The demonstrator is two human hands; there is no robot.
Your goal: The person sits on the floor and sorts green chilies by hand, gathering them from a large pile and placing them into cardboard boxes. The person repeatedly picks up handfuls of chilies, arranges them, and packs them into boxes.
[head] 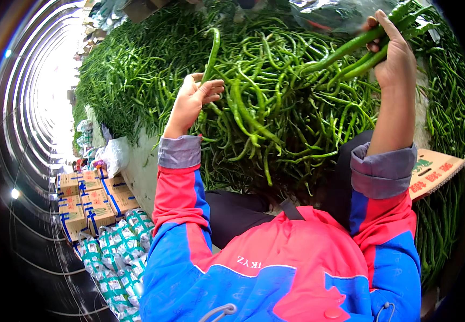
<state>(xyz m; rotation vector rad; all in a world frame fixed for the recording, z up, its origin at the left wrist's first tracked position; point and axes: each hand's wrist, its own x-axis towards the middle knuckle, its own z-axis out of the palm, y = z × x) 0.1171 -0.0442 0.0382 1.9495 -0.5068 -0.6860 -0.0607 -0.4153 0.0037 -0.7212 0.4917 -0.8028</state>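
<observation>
Before me spreads a large heap of long green chili peppers (264,96). My left hand (192,98) is raised over the heap's near left part and grips a single curved green pepper (214,46), its upper end standing above the fingers. On the upper right, my right hand (395,56) holds a small bunch of long green peppers (347,51). They slant from the top right corner down toward the heap, and their lower ends hang over it. Some of my right fingers are hidden behind the bunch.
Taped cardboard boxes (95,201) are stacked at the left, with silvery bundles bound in green tape (115,257) nearer me. A white plastic bag (116,155) lies by the heap's left edge. Clear plastic film (329,16) covers peppers at the back. A printed cardboard flap (433,171) juts out at the right.
</observation>
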